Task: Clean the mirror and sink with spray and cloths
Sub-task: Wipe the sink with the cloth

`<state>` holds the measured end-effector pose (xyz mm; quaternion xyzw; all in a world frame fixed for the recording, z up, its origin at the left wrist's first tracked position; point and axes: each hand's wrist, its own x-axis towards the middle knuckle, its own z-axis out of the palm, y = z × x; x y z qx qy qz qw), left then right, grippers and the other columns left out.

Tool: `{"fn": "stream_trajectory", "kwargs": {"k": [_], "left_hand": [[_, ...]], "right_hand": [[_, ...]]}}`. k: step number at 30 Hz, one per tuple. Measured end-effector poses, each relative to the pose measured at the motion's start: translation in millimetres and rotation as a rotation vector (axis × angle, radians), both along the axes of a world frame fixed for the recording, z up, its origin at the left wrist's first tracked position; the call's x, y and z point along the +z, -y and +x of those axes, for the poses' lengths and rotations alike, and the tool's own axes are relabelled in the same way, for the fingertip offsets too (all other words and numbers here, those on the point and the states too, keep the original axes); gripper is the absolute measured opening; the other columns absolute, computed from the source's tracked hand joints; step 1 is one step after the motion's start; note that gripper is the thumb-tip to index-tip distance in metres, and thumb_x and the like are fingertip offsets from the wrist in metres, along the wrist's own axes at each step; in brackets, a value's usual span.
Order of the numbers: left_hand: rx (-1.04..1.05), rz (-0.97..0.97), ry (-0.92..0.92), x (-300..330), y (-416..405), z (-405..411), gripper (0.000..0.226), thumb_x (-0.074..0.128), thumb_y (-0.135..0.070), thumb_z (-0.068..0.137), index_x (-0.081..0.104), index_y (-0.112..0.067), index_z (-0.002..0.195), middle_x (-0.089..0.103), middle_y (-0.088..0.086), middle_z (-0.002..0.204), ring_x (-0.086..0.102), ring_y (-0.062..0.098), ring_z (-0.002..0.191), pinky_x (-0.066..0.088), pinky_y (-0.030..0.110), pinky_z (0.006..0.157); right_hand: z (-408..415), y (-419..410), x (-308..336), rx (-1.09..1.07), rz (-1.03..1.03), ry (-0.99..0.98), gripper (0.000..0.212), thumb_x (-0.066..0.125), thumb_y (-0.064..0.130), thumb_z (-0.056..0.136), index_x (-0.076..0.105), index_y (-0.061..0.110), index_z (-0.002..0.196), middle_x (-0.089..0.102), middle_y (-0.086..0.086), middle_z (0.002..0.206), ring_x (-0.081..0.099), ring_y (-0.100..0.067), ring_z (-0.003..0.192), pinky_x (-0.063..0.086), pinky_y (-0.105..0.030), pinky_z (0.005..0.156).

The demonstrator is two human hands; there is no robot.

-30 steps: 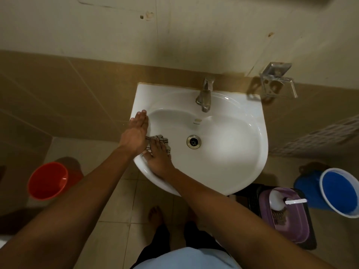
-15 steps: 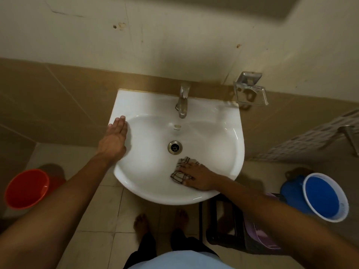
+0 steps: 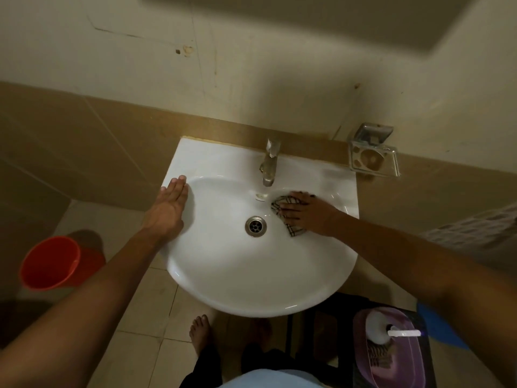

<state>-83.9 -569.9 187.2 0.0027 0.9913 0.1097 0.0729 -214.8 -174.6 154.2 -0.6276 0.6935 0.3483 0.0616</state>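
Head view, looking straight down at the white sink (image 3: 279, 281) fixed to the tan-tiled wall. My right hand (image 3: 307, 212) lies inside the basin, at the far right slope just below the tap (image 3: 269, 166), with its fingers spread straight and pressing flat on the checked cloth (image 3: 282, 204). The cloth is bunched under the palm; its dark-and-white check shows past the fingertips and again at the near edge, just right of the drain (image 3: 255, 226). My left hand (image 3: 170, 208) is open too, fingers together and straight, resting palm-down on the sink's left rim, touching it and holding nothing.

A small oval mark (image 3: 260, 196) sits on the basin wall between the tap and the drain; it may carry a maker's name, but it is too small and blurred for me to read. I can read no other writing anywhere.

On the wall to the right of the sink hangs a metal soap holder (image 3: 373, 155). On the floor, an orange bucket (image 3: 50, 263) stands well off to the left. Below the sink on the right a purple tub (image 3: 414, 359) holds a white rounded thing and a striped cloth; part of something blue (image 3: 439, 331) shows beside it. My bare feet (image 3: 200, 336) stand on the floor tiles under the basin's front edge.
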Motion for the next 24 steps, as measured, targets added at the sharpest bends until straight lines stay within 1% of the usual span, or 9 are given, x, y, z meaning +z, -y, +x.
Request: {"fn": "stream_trajectory", "kwargs": {"k": [3, 4, 6, 8, 10, 12, 19, 22, 24], "left_hand": [[0.006, -0.004, 0.000, -1.5, -0.2, -0.2, 0.094, 0.051, 0.009, 0.068, 0.009, -0.002, 0.151, -0.003, 0.012, 0.161, -0.005, 0.025, 0.149, -0.008, 0.033, 0.118], [0.008, -0.005, -0.001, -1.5, -0.1, 0.0, 0.095, 0.051, 0.010, 0.067, 0.009, -0.002, 0.151, -0.003, 0.012, 0.161, -0.005, 0.025, 0.149, -0.007, 0.033, 0.118], [0.007, -0.019, -0.003, -0.8, -0.8, 0.6, 0.094, 0.050, 0.010, 0.068, 0.008, -0.001, 0.151, -0.004, 0.012, 0.161, -0.005, 0.025, 0.149, -0.007, 0.033, 0.118], [0.000, -0.017, -0.014, -0.6, -1.4, 1.0, 0.094, 0.050, 0.009, 0.068, 0.009, -0.001, 0.151, -0.003, 0.013, 0.161, -0.005, 0.026, 0.149, -0.007, 0.034, 0.118], [-0.006, -0.004, -0.017, -0.5, -1.0, 1.1, 0.093, 0.048, 0.010, 0.068, 0.009, -0.001, 0.151, -0.003, 0.012, 0.161, -0.005, 0.025, 0.149, -0.007, 0.034, 0.119], [-0.008, 0.008, -0.016, 0.8, 0.6, 1.5, 0.092, 0.046, 0.011, 0.069, 0.008, -0.002, 0.151, -0.005, 0.011, 0.161, -0.006, 0.025, 0.149, -0.007, 0.033, 0.119], [-0.035, 0.056, -0.036, 2.1, 7.6, 2.0, 0.090, 0.045, 0.014, 0.071, 0.006, -0.002, 0.151, -0.006, 0.011, 0.161, -0.007, 0.023, 0.149, -0.007, 0.029, 0.118], [-0.055, 0.087, -0.038, 2.8, 11.4, 3.1, 0.090, 0.047, 0.013, 0.074, 0.004, -0.002, 0.152, -0.007, 0.011, 0.161, -0.010, 0.021, 0.149, -0.009, 0.027, 0.117], [-0.074, 0.088, -0.031, 3.4, 14.8, 3.5, 0.090, 0.048, 0.012, 0.076, 0.002, -0.003, 0.152, -0.009, 0.010, 0.161, -0.012, 0.020, 0.148, -0.010, 0.027, 0.116]], "right_hand": [[-11.7, 39.0, 7.1, -0.060, -0.181, -0.171, 0.027, 0.047, 0.053, 0.095, 0.058, 0.066, 0.116, 0.046, 0.042, 0.138, 0.006, -0.016, 0.152, 0.004, -0.025, 0.124], [-10.5, 49.0, 1.3, -0.029, -0.159, -0.196, 0.031, 0.039, 0.048, 0.100, 0.058, 0.068, 0.114, 0.043, 0.044, 0.138, 0.007, -0.014, 0.152, 0.010, -0.024, 0.124], [-12.1, 73.1, -3.3, 0.134, -0.051, -0.186, 0.034, 0.051, 0.028, 0.099, 0.064, 0.052, 0.119, 0.049, 0.029, 0.144, 0.025, -0.013, 0.150, 0.025, -0.037, 0.123], [-7.3, 97.1, 10.4, 0.045, -0.099, -0.186, 0.032, 0.052, 0.028, 0.100, 0.067, 0.055, 0.110, 0.052, 0.032, 0.139, 0.026, -0.016, 0.149, 0.022, -0.041, 0.123], [-4.4, 119.1, 14.9, 0.093, -0.112, -0.083, 0.029, 0.055, 0.017, 0.096, 0.074, 0.038, 0.102, 0.063, 0.014, 0.135, 0.046, -0.020, 0.140, 0.032, -0.052, 0.117], [-4.2, 137.8, 20.2, 0.137, -0.106, -0.092, 0.035, 0.045, 0.009, 0.093, 0.076, 0.023, 0.099, 0.066, 0.001, 0.132, 0.056, -0.023, 0.131, 0.041, -0.057, 0.109], [-0.1, 215.4, 28.0, 0.167, -0.205, 0.000, 0.047, 0.034, 0.007, 0.096, 0.077, 0.024, 0.105, 0.065, 0.003, 0.134, 0.057, -0.023, 0.130, 0.041, -0.058, 0.108], [9.8, 209.1, 28.7, 0.092, -0.230, -0.054, 0.052, 0.027, 0.004, 0.099, 0.069, 0.021, 0.124, 0.060, 0.001, 0.141, 0.052, -0.024, 0.135, 0.044, -0.054, 0.107], [8.8, 197.6, 20.6, 0.012, -0.238, -0.075, 0.049, 0.022, 0.002, 0.105, 0.064, 0.015, 0.128, 0.058, -0.005, 0.142, 0.043, -0.028, 0.141, 0.037, -0.054, 0.114]]}}
